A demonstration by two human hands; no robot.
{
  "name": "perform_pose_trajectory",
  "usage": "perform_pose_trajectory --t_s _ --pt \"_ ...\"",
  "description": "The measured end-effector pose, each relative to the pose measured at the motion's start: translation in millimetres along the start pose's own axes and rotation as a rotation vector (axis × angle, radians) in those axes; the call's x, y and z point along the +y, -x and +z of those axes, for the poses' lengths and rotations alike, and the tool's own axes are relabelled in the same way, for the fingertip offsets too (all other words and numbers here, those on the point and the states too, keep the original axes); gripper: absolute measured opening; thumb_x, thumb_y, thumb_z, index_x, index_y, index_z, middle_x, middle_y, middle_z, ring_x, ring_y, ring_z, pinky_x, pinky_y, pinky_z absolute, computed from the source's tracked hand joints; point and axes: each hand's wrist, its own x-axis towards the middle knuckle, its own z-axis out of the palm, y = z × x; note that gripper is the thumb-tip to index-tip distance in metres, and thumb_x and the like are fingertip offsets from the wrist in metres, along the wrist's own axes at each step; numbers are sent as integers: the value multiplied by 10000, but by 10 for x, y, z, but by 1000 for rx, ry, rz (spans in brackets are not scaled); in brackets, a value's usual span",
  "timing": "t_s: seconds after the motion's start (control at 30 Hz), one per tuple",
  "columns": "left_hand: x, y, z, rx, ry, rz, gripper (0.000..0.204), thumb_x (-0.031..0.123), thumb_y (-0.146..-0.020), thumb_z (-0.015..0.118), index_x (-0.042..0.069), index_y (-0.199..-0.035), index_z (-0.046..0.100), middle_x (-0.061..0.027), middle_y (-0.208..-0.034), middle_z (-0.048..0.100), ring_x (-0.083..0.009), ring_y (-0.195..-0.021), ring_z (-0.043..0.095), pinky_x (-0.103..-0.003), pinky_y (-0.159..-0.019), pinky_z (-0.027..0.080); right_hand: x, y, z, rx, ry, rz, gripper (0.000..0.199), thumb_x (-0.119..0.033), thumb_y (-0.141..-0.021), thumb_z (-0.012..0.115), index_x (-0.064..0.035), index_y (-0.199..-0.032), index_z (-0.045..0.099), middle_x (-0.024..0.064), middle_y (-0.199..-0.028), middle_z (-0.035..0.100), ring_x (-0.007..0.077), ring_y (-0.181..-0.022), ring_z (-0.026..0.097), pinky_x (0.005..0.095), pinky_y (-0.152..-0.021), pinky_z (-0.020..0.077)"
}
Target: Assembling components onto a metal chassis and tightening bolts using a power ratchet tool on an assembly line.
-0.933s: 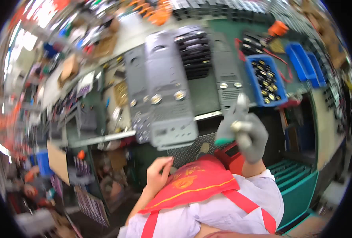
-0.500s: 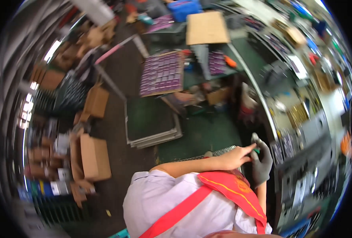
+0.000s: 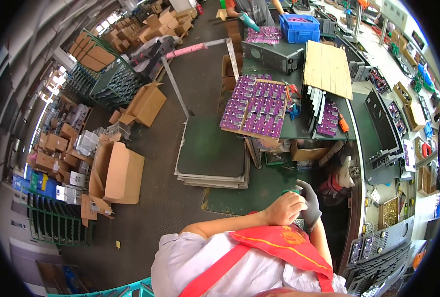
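My left hand [image 3: 284, 208], bare, is closed in front of my chest, its fingers curled against my right hand. My right hand [image 3: 311, 210] wears a grey glove; its fingers bend around beside the left fist, the thumb side hidden. A small green thing [image 3: 291, 191] shows at the top of the left hand, between the two hands. Too little of it is visible to name it. Both hands are over the red apron [image 3: 274, 236], above the dark green lower surface [image 3: 235, 200].
Purple circuit boards [image 3: 264, 114] lie on cardboard at the workbench's near left corner. Beneath them stands a stack of flat dark-topped panels [image 3: 212, 151]. A cardboard sheet [image 3: 327, 69] covers upright metal plates. A co-worker [image 3: 257, 12] handles boards at the far end. Cartons [image 3: 125, 173] stand left.
The view has swung, so the bench appears farther right and sharper. My left index finger, stretched toward the glove before, is now curled in, and the hands are closer together.
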Motion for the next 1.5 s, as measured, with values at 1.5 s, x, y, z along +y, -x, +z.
perform_pose_trajectory --t_s 1.5 --pt "-1447 -2509 741 420 786 -744 407 330 -952 457 -40 -1020 612 -176 -1100 644 -208 -805 640 -372 -773 544 -1063 -1405 -1634 -477 162 -420 373 15 -751 548 -45 -1119 549 101 -738 499 235 -645 508 347 -618 436"
